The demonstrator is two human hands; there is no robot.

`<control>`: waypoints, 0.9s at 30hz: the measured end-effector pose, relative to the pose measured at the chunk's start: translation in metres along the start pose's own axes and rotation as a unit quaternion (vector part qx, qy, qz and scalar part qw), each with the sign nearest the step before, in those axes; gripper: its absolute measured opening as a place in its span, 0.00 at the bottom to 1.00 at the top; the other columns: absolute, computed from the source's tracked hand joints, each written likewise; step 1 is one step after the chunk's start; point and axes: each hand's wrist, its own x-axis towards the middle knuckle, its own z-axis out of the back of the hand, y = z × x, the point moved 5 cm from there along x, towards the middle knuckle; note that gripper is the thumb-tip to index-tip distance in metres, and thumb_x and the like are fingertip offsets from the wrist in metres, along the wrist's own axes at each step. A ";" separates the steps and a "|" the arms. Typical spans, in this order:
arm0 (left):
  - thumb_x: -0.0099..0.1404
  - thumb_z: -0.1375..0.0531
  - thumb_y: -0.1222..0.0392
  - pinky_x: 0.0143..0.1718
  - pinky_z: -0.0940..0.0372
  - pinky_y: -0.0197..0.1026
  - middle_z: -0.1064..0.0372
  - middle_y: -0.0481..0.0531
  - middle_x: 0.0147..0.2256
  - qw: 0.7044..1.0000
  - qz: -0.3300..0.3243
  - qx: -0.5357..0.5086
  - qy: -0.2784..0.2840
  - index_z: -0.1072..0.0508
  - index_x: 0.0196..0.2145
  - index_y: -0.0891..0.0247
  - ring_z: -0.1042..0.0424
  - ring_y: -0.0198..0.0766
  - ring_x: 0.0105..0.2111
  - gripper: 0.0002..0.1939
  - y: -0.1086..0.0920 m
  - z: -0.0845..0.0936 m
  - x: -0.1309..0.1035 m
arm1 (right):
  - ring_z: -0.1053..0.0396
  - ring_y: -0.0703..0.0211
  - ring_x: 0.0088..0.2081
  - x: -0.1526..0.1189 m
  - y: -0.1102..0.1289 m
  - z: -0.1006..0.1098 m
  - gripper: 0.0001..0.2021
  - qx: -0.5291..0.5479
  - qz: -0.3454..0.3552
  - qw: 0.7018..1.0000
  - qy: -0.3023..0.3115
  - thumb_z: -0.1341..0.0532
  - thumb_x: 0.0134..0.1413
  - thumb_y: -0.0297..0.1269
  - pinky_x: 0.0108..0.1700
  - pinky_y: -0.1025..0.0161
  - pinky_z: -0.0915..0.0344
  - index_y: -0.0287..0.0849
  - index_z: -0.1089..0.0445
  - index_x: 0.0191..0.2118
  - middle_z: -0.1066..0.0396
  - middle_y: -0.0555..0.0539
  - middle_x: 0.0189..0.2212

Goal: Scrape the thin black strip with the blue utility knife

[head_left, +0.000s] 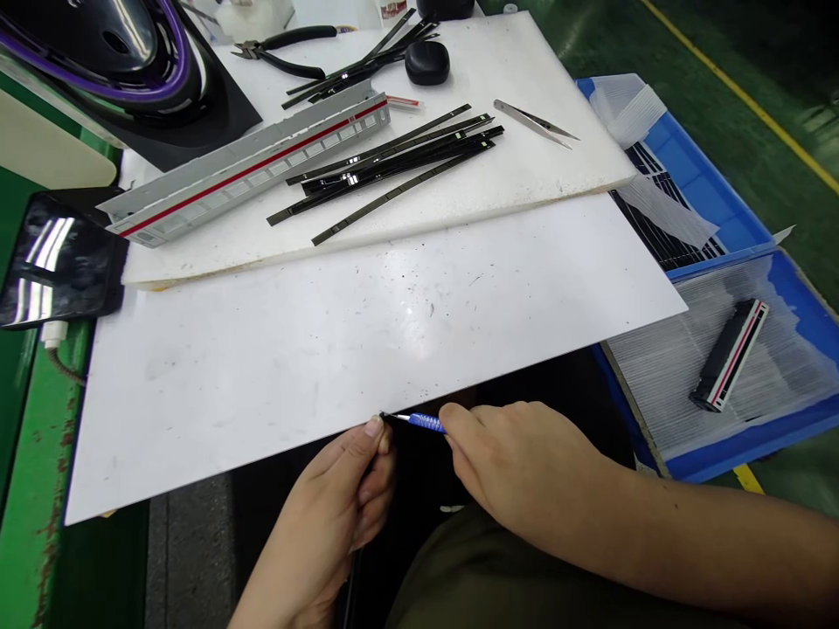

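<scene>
Here the left hand pinches a thin black strip with closed fingers, steadying its end; the right hand closes around a blue-handled knife, its tip meeting the strip just below the white surface edge.

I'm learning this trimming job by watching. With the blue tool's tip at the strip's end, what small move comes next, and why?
Probably a short stroke of the blue tool along the strip's end. The right hand has its tip touching the thin black strip that the left hand pinches just below the white board's edge, so the contact is already set.
</scene>
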 end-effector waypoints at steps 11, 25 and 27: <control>0.56 0.33 0.39 0.12 0.56 0.25 0.50 0.39 0.17 1.000 -0.001 0.017 0.007 0.34 0.26 0.62 0.56 0.23 0.13 0.23 -0.001 0.003 0.002 | 0.31 0.55 0.23 0.002 0.001 0.008 0.08 0.032 0.002 0.999 0.005 0.49 0.66 0.31 0.23 0.59 0.59 0.44 0.34 0.39 0.28 0.50 0.25; 0.54 0.32 0.39 0.12 0.56 0.25 0.50 0.39 0.17 1.000 -0.004 0.021 -0.002 0.35 0.26 0.62 0.56 0.23 0.14 0.24 -0.002 0.003 0.002 | 0.31 0.53 0.21 0.003 0.000 0.009 0.05 -0.009 0.017 1.000 0.001 0.48 0.64 0.30 0.21 0.59 0.59 0.45 0.37 0.37 0.30 0.51 0.23; 0.54 0.32 0.39 0.12 0.56 0.25 0.50 0.39 0.17 1.000 -0.005 0.021 -0.001 0.35 0.26 0.62 0.56 0.23 0.14 0.24 -0.002 0.003 0.001 | 0.31 0.53 0.21 0.003 0.000 0.009 0.05 -0.013 0.016 1.000 0.003 0.48 0.64 0.30 0.21 0.59 0.59 0.45 0.37 0.38 0.30 0.51 0.23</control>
